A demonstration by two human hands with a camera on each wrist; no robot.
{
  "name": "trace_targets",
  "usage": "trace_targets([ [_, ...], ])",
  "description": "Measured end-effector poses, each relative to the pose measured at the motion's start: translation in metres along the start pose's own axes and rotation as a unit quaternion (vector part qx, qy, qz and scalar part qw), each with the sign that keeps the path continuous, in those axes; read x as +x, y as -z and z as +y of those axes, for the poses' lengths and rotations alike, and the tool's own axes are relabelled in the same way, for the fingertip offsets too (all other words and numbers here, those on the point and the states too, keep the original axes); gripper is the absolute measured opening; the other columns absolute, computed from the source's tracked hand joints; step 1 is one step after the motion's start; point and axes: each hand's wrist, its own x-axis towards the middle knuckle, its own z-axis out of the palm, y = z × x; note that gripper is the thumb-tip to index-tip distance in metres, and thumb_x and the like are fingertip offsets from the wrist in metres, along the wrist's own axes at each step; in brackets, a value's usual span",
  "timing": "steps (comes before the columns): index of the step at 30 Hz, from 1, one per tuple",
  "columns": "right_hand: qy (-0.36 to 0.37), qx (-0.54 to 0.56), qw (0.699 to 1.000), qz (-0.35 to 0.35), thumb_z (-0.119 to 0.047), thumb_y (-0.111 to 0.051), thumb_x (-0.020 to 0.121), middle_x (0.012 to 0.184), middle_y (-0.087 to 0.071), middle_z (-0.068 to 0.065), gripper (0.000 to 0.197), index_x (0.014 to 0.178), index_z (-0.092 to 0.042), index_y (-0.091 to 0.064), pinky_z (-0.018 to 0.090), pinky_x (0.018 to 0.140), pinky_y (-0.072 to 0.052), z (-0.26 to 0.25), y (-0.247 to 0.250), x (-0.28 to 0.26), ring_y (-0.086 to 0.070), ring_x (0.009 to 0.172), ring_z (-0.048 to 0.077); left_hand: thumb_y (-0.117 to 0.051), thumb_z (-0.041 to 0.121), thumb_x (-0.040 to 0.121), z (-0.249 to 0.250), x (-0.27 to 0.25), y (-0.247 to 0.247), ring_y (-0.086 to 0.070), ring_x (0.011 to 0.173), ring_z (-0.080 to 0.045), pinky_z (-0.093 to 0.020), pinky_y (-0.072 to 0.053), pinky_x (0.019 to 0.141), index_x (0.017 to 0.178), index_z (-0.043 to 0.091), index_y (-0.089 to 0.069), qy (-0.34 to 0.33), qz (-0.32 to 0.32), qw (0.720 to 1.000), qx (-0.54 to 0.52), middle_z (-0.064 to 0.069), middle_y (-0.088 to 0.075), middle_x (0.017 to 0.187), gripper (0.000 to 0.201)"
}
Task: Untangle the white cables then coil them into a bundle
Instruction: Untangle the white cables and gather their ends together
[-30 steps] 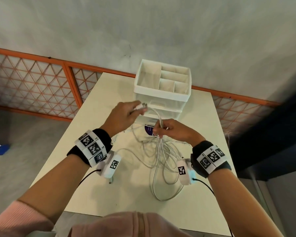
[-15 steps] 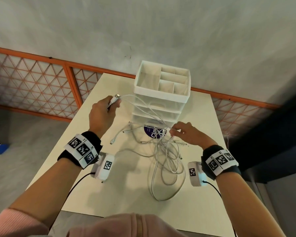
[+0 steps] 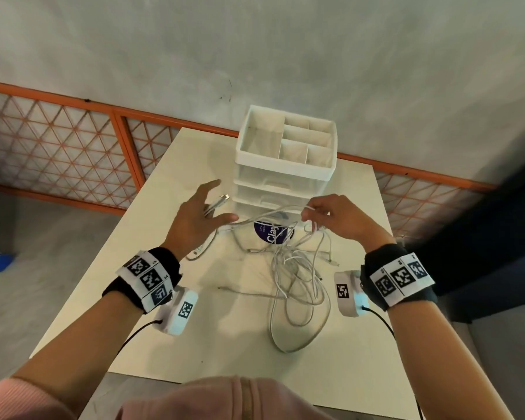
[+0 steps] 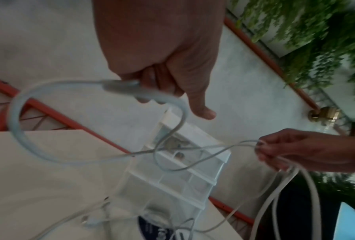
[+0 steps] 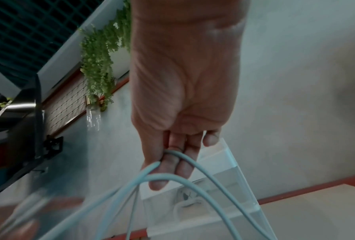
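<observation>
Left hand (image 3: 199, 215) swung inward, fingers spread; wrist view shows grip on plug (image 4: 121, 85). Right hand (image 3: 335, 218) pinches white cables (image 3: 294, 268).

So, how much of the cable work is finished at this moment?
Early stage. No coil is made yet: most white cables lie knotted on the table. In hand: the left hand holds a plug end, the right hand pinches strands. Untangling and bundling are left.

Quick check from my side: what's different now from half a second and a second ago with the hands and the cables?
The left hand swung out left with a cable end, then came back toward the middle; its fingers now look spread, the plug lying against them. The right hand moved right and up, lifting strands it pinches. The cable tangle has spread wider. The drawer organizer and table stayed put.
</observation>
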Motion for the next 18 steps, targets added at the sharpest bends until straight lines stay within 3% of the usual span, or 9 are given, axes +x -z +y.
trace_targets([
  [1,0.003,0.007,1.0,-0.016,-0.027,-0.058,0.092,0.077,-0.07,0.011,0.022,0.087,-0.01,-0.071,0.035,0.072,-0.049,-0.002,-0.003,0.001,-0.064,0.069,0.022,-0.075,0.035,0.077,0.012,-0.001,-0.002,-0.05,0.061,0.0,-0.01,-0.037,0.059,0.134,0.029,-0.045,-0.045,-0.025,0.999,-0.016,0.0,-0.055,0.072,0.065],
  [3,0.015,0.027,0.998,-0.045,-0.029,-0.061,0.09,0.076,-0.069,0.018,0.022,0.085,-0.01,-0.071,0.032,0.067,-0.047,-0.012,-0.01,0.003,-0.062,0.067,0.024,-0.066,0.046,0.083,0.03,0.0,-0.012,-0.058,0.082,-0.001,-0.018,-0.045,0.077,0.136,0.037,-0.042,-0.103,-0.106,0.989,-0.009,0.003,-0.063,0.106,0.059],
  [5,0.036,0.031,0.997,-0.062,-0.03,-0.064,0.088,0.076,-0.068,0.021,0.023,0.083,-0.009,-0.07,0.031,0.065,-0.044,-0.023,-0.018,0.007,-0.06,0.067,0.027,-0.057,0.046,0.089,0.038,0.002,-0.027,-0.059,0.1,-0.008,-0.026,-0.045,0.089,0.136,0.036,-0.044,-0.1,-0.185,0.977,0.02,0.002,-0.06,0.124,0.05],
  [6,0.044,0.037,0.996,-0.064,-0.03,-0.065,0.088,0.076,-0.068,0.021,0.022,0.082,-0.009,-0.07,0.033,0.065,-0.044,-0.027,-0.02,0.009,-0.059,0.067,0.029,-0.052,0.043,0.093,0.041,0.003,-0.033,-0.059,0.106,-0.01,-0.028,-0.044,0.093,0.132,0.031,-0.049,-0.08,-0.212,0.973,0.035,0.001,-0.061,0.125,0.041],
  [8,0.052,0.054,0.995,-0.063,-0.029,-0.064,0.088,0.075,-0.067,0.018,0.019,0.081,-0.012,-0.069,0.036,0.066,-0.046,-0.033,-0.021,0.01,-0.056,0.065,0.024,-0.043,0.041,0.097,0.043,0.001,-0.043,-0.06,0.087,-0.009,-0.032,-0.045,0.082,0.108,0.025,-0.057,-0.048,-0.236,0.969,0.05,-0.001,-0.066,0.097,0.024],
  [9,0.053,0.064,0.995,-0.063,-0.029,-0.064,0.088,0.073,-0.067,0.015,0.017,0.081,-0.014,-0.069,0.035,0.065,-0.045,-0.035,-0.021,0.01,-0.055,0.064,0.018,-0.04,0.04,0.098,0.043,0.0,-0.044,-0.053,0.069,-0.004,-0.029,-0.042,0.07,0.092,0.025,-0.053,-0.046,-0.238,0.969,0.05,0.0,-0.059,0.078,0.021],
  [11,0.038,0.121,0.989,-0.073,-0.029,-0.065,0.087,0.07,-0.066,0.008,0.015,0.081,-0.015,-0.068,0.03,0.064,-0.044,-0.035,-0.021,0.006,-0.056,0.064,0.01,-0.04,0.037,0.099,0.043,-0.001,-0.044,-0.04,0.052,-0.003,-0.021,-0.031,0.056,0.078,0.026,-0.043,-0.056,-0.218,0.973,0.042,0.005,-0.042,0.061,0.024],
  [14,0.016,0.182,0.975,-0.129,-0.026,-0.069,0.084,0.084,-0.071,0.006,0.018,0.089,-0.009,-0.068,0.018,0.065,-0.045,-0.028,-0.029,0.0,-0.062,0.075,0.01,-0.043,0.033,0.099,0.051,0.002,-0.039,-0.036,0.052,-0.006,-0.019,-0.03,0.053,0.079,0.02,-0.041,-0.095,-0.131,0.987,0.01,0.005,-0.037,0.058,0.024],
  [18,-0.013,0.182,0.974,-0.137,-0.029,-0.07,0.083,0.087,-0.07,0.006,0.021,0.09,-0.009,-0.07,0.024,0.073,-0.046,-0.007,-0.052,-0.004,-0.061,0.08,0.01,-0.043,0.03,0.099,0.066,0.014,-0.023,-0.032,0.05,-0.006,-0.021,-0.03,0.054,0.085,0.007,-0.041,-0.124,-0.046,0.991,-0.031,0.004,-0.031,0.058,0.028],
])
